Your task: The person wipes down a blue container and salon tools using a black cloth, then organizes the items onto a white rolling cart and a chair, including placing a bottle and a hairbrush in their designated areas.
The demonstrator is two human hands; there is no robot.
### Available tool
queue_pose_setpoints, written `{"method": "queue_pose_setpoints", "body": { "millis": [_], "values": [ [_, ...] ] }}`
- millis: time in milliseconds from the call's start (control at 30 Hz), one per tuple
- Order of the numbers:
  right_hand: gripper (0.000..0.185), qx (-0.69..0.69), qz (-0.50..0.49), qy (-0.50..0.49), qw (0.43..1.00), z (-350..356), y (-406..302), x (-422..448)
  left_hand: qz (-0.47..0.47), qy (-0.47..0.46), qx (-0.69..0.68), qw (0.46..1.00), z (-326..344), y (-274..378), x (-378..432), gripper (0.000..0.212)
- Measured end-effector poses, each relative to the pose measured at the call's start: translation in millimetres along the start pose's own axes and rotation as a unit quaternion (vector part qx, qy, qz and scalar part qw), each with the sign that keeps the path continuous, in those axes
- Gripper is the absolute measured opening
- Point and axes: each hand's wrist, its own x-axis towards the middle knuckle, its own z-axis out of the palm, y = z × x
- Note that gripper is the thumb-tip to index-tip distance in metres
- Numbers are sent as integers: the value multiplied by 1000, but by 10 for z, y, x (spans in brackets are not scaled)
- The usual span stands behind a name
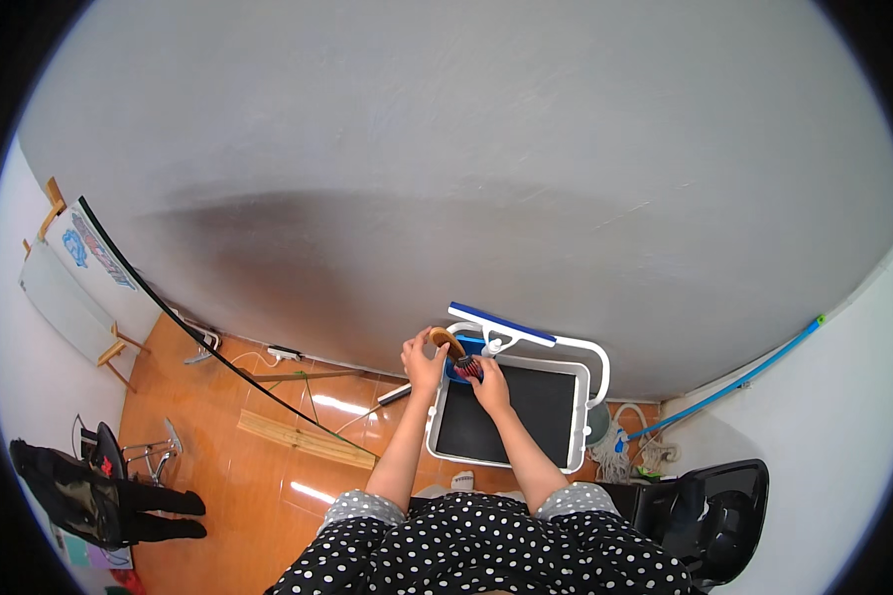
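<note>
In my left hand (421,366) is a brown, oval, wooden-looking brush (442,338), pinched near its rounded end. My right hand (493,385) grips a small black-and-red bristled item (466,366), seemingly a brush. The two items meet or overlap; whether they touch is hard to tell. Under them a blue container (456,375) shows partly, at the far left corner of a white trolley (582,416) with a black mat (536,416). Just beyond my hands, a white squeegee (502,324) with a blue edge stands out above the trolley.
A grey wall (491,186) rises close ahead. To the right are a blue-handled mop (722,390) and a black basin-like seat (722,520). Wooden planks (305,439) lie on the orange tiles at left, near a cable. A person in black (104,498) is at far left.
</note>
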Motion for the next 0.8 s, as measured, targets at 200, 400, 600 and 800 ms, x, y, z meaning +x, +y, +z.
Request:
{"method": "queue_pose_setpoints", "body": {
  "millis": [200,400,600,800],
  "values": [
    [38,-24,70,-35,997,74,-1,30,22,3,-14,1000,18,-54,-56,52],
    [39,-78,8,-52,996,55,-12,-8,30,24,-76,996,2,-221,-213,40],
    [44,-68,-17,-55,996,7,-4,15,-22,-38,-109,993,73,-318,-393,32],
    [44,-121,4,-59,991,-11,-136,44,32,-51,-103,993,66,-251,-379,34]
  ]
}}
